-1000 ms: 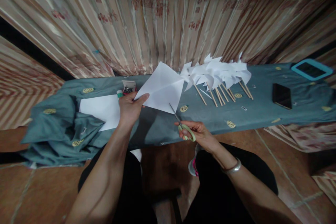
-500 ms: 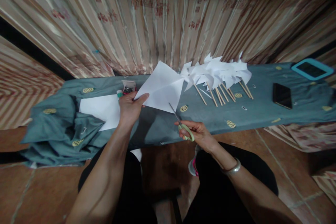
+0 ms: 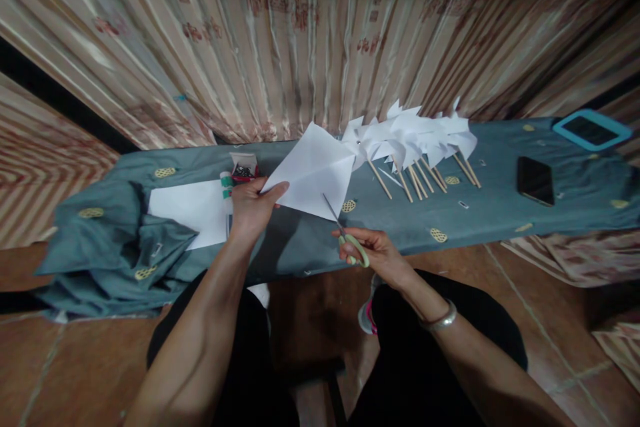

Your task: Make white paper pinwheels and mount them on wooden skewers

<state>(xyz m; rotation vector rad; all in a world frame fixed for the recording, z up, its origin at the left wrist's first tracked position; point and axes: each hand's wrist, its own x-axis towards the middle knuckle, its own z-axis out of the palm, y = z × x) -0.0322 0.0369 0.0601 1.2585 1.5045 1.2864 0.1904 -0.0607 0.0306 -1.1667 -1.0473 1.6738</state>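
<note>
A square sheet of white paper (image 3: 314, 170) with faint creases is pinched at its left corner by my left hand (image 3: 254, 208), thumb on top. My right hand (image 3: 373, 250) has its fingers in the handles of a pair of green-handled scissors (image 3: 358, 250). The scissor blades reach the paper's lower right corner, one blade lying over its face. Just beyond the paper, several white paper pinwheels (image 3: 407, 137) on wooden sticks lie in an overlapping row.
Left of my left hand are a stack of white paper (image 3: 187, 207), a green-and-white glue stick (image 3: 227, 183) and a small open box of dark pieces (image 3: 244, 167). A black phone (image 3: 535, 180) and a blue-framed tablet (image 3: 593, 130) lie right on the green cloth (image 3: 487, 210). Curtains (image 3: 300, 33) hang behind.
My left hand and the paper have shifted slightly to the right and down, uncovering more of the glue stick and box. The scissors stay at the paper's lower corner.
</note>
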